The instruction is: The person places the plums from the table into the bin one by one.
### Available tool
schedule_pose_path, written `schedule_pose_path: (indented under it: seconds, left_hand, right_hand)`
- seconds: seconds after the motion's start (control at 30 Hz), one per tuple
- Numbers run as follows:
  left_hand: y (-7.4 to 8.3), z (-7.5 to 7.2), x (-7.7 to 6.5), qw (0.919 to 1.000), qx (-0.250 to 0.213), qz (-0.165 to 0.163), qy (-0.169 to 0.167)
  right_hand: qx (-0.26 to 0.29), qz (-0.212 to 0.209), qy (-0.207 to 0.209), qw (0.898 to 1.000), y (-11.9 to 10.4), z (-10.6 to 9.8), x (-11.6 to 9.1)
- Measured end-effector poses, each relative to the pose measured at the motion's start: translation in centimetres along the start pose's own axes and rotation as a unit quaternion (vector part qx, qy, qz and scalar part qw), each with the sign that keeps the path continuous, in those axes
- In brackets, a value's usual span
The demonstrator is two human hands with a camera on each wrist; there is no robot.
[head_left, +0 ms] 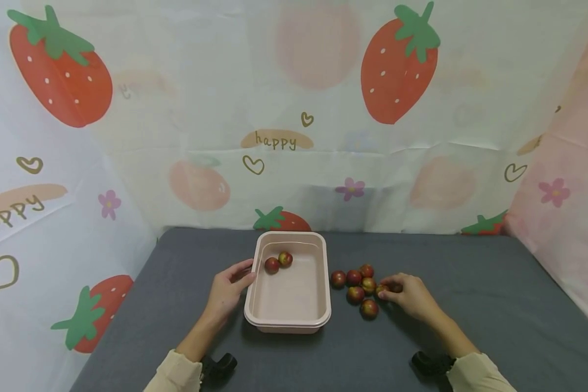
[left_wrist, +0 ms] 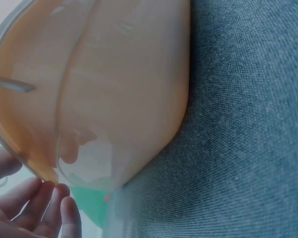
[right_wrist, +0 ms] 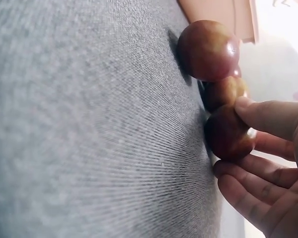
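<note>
I have my right hand [head_left: 414, 295] pinching a glossy, round red-yellow fruit [right_wrist: 230, 138], thumb opposing fingers, right of the pale-pink rectangular plastic container [head_left: 294, 302] at its three o'clock; my left hand [head_left: 227, 291] lightly pinches its nine-o'clock rim. I'd lift straight up, squeezing softly.

The head view is looking forward and steeply down from above the near side of the surface [head_left: 470, 283], taking in both arms, the container [head_left: 294, 305], the fruits [head_left: 369, 309] and the backdrop [head_left: 215, 87]. The left wrist view is lying on its side, facing the container's outer wall very closely. The right wrist view, also turned sideways, is skimming low toward the fruits at close range. Head and left wrist are sharing the container and left fingers [left_wrist: 52, 213]; head and right wrist, the fruits and right fingers [right_wrist: 248, 201].
</note>
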State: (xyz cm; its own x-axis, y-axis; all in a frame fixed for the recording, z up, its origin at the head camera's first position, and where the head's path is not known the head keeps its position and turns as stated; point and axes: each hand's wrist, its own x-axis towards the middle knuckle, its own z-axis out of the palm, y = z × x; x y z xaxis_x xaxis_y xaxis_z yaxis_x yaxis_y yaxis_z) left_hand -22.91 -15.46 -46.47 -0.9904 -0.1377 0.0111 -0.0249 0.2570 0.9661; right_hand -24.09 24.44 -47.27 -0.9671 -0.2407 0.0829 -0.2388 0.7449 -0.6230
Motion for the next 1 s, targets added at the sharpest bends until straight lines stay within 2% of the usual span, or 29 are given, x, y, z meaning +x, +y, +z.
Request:
schedule_pose_path:
  seconds: [0.63,1.0]
  left_hand:
    - [0.1,-0.1,0.0,1.0000,-0.005,0.003,-0.006]
    - [0.1,-0.1,0.0,1.0000,-0.002,-0.001,-0.006]
  right_hand:
    - [0.027,0.004,0.017,1.000,0.3,-0.4,-0.8]
    - [0.050,-0.002,0.027,0.998,-0.6,-1.2,-0.9]
